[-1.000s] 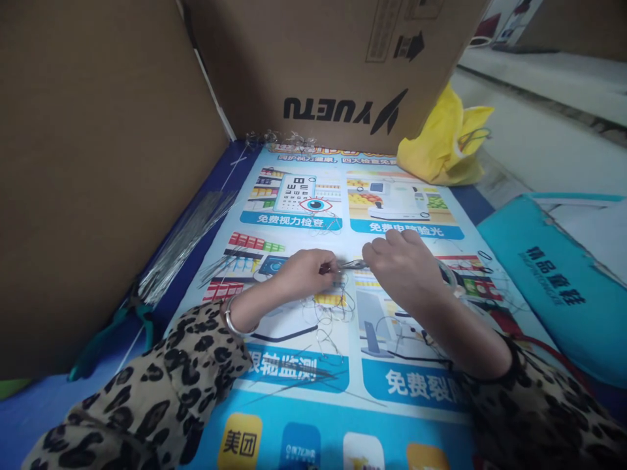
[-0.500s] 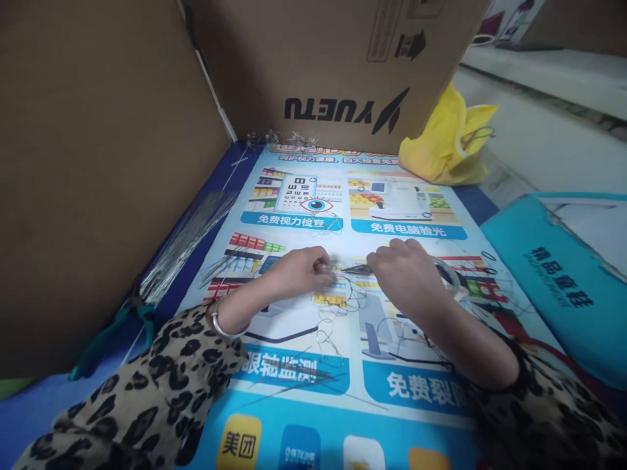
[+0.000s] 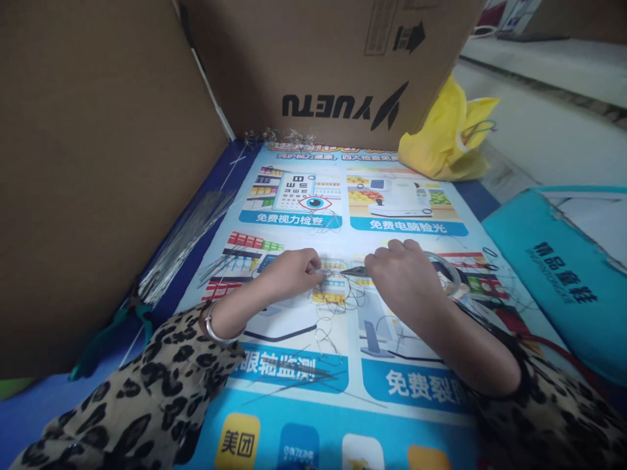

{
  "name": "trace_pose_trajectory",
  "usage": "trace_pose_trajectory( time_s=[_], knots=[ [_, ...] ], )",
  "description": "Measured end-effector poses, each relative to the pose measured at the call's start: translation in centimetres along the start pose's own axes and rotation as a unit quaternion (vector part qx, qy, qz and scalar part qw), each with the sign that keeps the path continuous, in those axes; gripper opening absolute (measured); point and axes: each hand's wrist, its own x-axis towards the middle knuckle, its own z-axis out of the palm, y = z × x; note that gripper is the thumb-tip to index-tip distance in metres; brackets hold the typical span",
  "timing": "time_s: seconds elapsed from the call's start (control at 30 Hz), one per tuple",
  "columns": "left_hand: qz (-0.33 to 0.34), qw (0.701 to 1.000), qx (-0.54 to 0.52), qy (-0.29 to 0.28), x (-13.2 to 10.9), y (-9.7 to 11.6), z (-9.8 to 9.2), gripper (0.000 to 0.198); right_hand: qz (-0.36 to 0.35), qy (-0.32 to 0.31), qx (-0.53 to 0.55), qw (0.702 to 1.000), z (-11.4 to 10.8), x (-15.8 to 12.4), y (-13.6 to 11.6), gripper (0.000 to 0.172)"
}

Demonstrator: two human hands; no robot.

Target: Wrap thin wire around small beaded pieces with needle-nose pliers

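My right hand (image 3: 404,274) is closed around a pair of pliers (image 3: 355,271), whose dark pointed jaws face left. Left of the jaw tips, my left hand (image 3: 296,271) pinches a thin wire (image 3: 330,271) between thumb and fingers; a small gap parts the two hands. Whether the jaws grip the wire is too fine to tell. Below the pliers lie loops of bent wire (image 3: 350,297) on the printed poster sheet (image 3: 416,434). Short straight wires (image 3: 294,372) are scattered nearer to me.
Cardboard boxes (image 3: 343,59) wall off the back and left. A bundle of straight wires (image 3: 183,241) and green-handled pliers (image 3: 117,326) lie at the left. A yellow bag (image 3: 441,140) and a turquoise box (image 3: 553,261) stand at the right. Twisted wire pieces (image 3: 294,137) are heaped at the back.
My left hand has shifted slightly left, a little away from the plier tips, and is less blurred. My right hand with the pliers has stayed nearly in place.
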Motion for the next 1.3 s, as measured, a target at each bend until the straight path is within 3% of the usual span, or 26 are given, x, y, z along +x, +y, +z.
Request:
trace_pose_trajectory(
  time_s=[0.57,0.9,1.3],
  knots=[
    [0.009,0.988,-0.151,-0.023,0.3,-0.3,0.1,0.008,-0.003,-0.01,0.031,0.999,0.2,-0.1,0.4,0.014],
    [-0.02,0.933,-0.35,-0.08,0.3,-0.2,0.2,0.009,0.01,0.026,0.021,0.999,0.1,-0.1,1.0,0.017],
    [0.006,0.923,-0.382,-0.056,0.5,-0.4,0.7,0.016,0.036,0.019,0.019,0.999,0.1,-0.1,0.9,0.018]
  ],
)
